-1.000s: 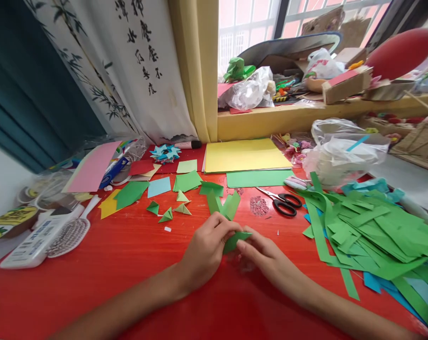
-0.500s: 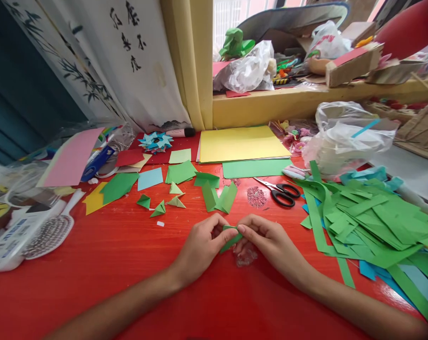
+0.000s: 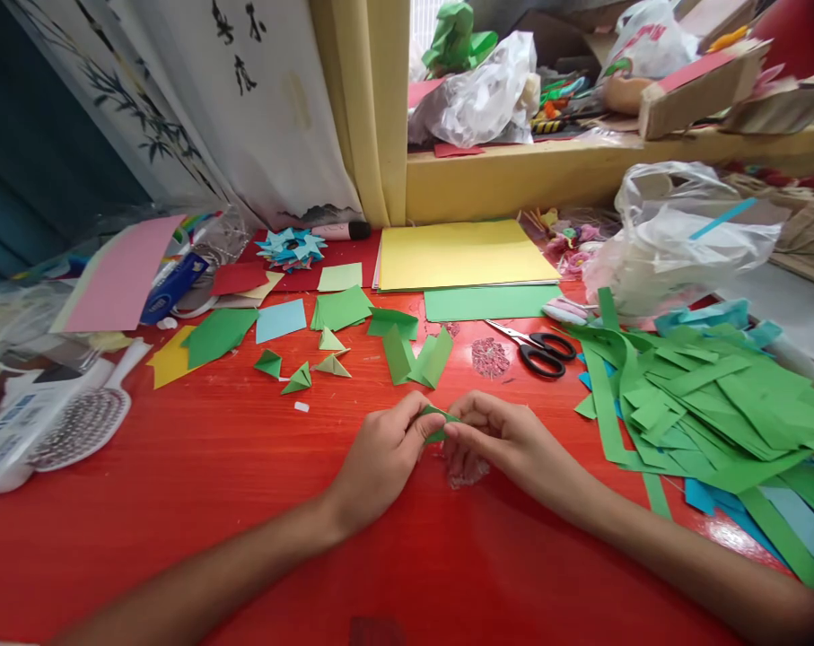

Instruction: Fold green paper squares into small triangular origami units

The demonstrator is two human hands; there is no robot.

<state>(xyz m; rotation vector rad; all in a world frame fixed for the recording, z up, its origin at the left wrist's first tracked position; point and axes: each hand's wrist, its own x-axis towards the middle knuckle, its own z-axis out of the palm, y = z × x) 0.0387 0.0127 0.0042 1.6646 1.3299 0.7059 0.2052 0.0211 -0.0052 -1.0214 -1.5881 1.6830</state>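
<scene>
Between my two hands is a small folded piece of green paper (image 3: 436, 425), mostly covered by the fingers. My left hand (image 3: 391, 441) pinches its left side between thumb and fingers. On its right edge, my right hand (image 3: 493, 436) has the thumb and fingertips closed. Just beyond the hands, creased green paper squares (image 3: 431, 361) lie on the red table (image 3: 258, 529). Several small folded paper triangles (image 3: 297, 378) sit to their left. A stack of light green squares (image 3: 340, 309) is behind them.
Black-handled scissors (image 3: 542, 353) lie right of centre, blades partly open. A heap of green paper strips (image 3: 709, 404) covers the right side. Yellow paper sheets (image 3: 467, 255) are stacked at the back. A white hairbrush (image 3: 87, 422) lies at left, and a plastic bag (image 3: 689, 242) stands back right.
The camera view has tilted down slightly, so the scene sits higher. The green paper now shows less between my fingers and looks narrower; both hands still hold it.
</scene>
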